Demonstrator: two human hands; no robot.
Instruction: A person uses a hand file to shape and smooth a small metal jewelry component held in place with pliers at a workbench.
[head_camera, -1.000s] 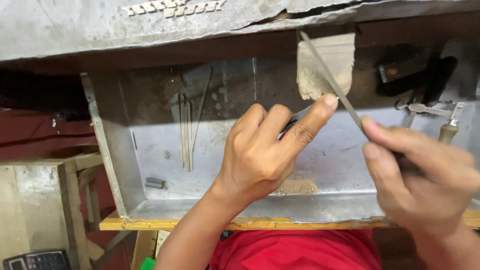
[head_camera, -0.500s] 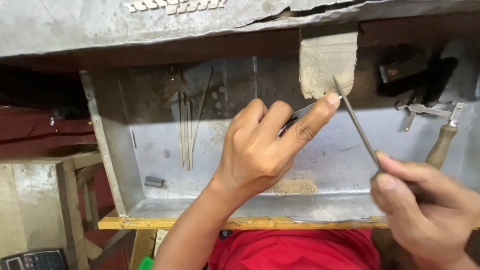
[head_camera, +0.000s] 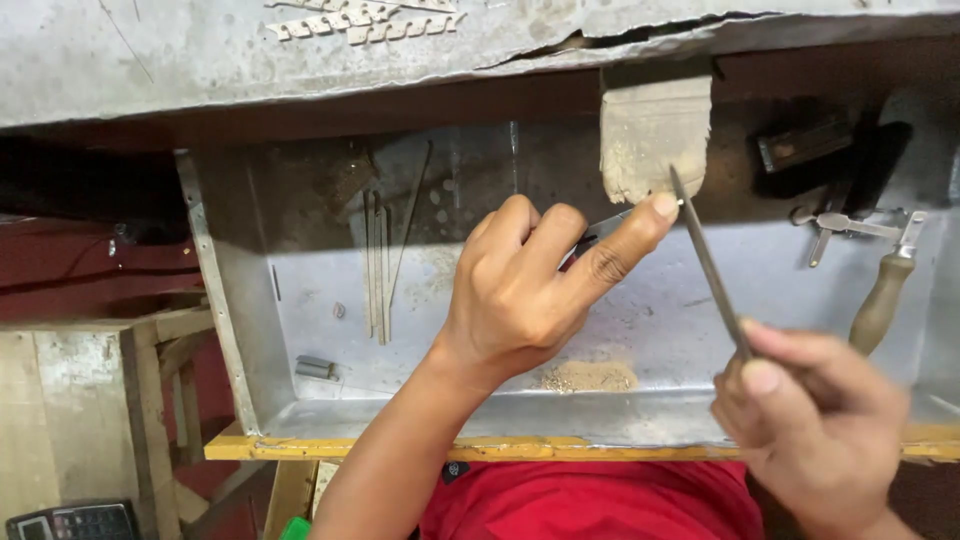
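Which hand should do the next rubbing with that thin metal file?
Probably the right hand: it grips the file, whose tip sits beside the left hand's fingertip. The left hand pinches a small piece against the wooden peg, so it is busy.

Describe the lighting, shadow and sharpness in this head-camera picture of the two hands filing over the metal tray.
Head view: soft, even light with no hard glare on the metal tray; deep shadow under the bench top at upper left; the left hand is sharp, the right hand and the file slightly soft.
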